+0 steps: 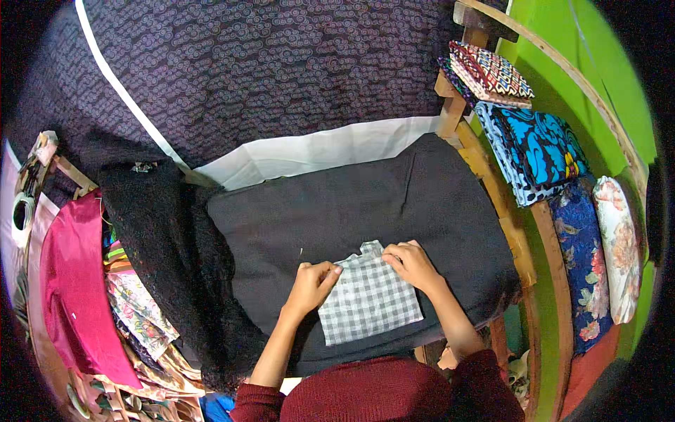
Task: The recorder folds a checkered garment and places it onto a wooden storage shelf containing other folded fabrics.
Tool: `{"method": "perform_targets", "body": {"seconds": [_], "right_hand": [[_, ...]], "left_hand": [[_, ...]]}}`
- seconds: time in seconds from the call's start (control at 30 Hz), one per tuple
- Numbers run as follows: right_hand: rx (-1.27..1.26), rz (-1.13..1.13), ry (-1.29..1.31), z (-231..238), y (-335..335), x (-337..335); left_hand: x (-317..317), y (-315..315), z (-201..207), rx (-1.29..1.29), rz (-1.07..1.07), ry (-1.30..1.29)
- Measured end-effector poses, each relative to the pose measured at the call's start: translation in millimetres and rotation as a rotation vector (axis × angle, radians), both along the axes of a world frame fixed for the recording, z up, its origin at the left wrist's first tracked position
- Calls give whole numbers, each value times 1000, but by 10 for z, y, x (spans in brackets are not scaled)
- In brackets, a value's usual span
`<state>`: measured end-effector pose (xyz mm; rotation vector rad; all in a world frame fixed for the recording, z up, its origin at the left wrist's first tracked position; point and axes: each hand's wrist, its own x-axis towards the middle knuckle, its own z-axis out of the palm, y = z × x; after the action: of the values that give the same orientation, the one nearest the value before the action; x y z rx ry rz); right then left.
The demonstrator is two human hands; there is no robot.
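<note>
A piece of grey and white checked cloth (369,299) lies on the black cloth (337,204) that covers the work surface in front of me. Its top edge is uneven, with a small tab sticking up near the right. My left hand (316,281) pinches the upper left corner between thumb and fingers. At the upper right, my right hand (413,264) grips the same edge with its fingers closed. Between the hands the checked cloth looks mostly flat. What the fingertips cover at the edge is hidden.
Folded patterned fabrics (531,151) are stacked on a wooden rack (552,260) to the right. A bunched black textured cloth (169,260) lies along the left side, beside a hanging magenta cloth (74,295). A dark patterned curtain (295,70) hangs at the back.
</note>
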<state>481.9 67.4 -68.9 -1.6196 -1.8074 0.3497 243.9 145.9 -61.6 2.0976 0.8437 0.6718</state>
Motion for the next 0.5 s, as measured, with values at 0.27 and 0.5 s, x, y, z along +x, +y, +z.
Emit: {"method": "perform_targets", "body": {"seconds": [0.27, 0.5], "right_hand": [[-139, -88, 39, 15, 326, -32], [-121, 148, 67, -5, 294, 94]], "left_hand": [[91, 89, -7, 85, 167, 188], [28, 64, -118, 328, 216, 186]]}}
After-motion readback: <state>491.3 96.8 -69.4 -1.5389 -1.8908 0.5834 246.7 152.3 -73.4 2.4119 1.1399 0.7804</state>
